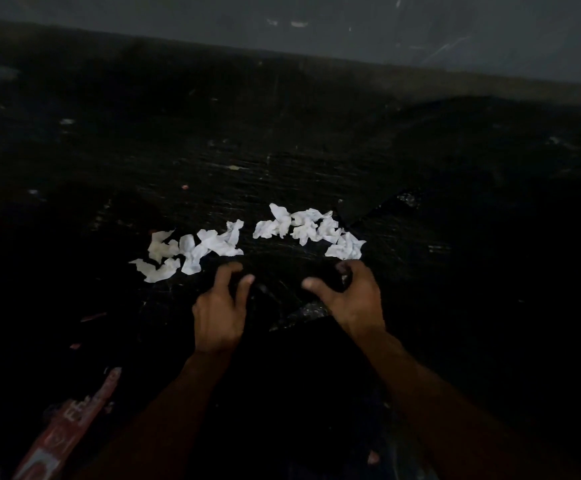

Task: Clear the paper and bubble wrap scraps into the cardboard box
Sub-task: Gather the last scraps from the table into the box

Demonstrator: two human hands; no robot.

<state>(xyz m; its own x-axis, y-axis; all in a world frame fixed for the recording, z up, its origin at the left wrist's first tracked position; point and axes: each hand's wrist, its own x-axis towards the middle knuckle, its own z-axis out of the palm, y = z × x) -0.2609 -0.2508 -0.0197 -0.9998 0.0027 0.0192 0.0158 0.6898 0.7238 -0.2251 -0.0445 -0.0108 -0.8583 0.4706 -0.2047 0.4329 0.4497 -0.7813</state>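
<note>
Crumpled white paper scraps lie on a dark, scratched floor in two clusters, a left one (pixel 192 249) and a right one (pixel 311 228). My left hand (pixel 219 306) hovers just below the left cluster, fingers apart and curled down, touching no paper. My right hand (pixel 348 296) is just below the right cluster, its fingers curled over something dark and glinting; the dim light hides whether it grips it. A faintly shiny dark sheet (pixel 308 311), possibly bubble wrap, lies between my hands. No cardboard box is in view.
A red and white printed strip (pixel 70 420) lies at the bottom left. Small bits of debris (pixel 185 186) dot the floor. A grey wall (pixel 351 26) runs along the far edge. Most of the scene is very dark.
</note>
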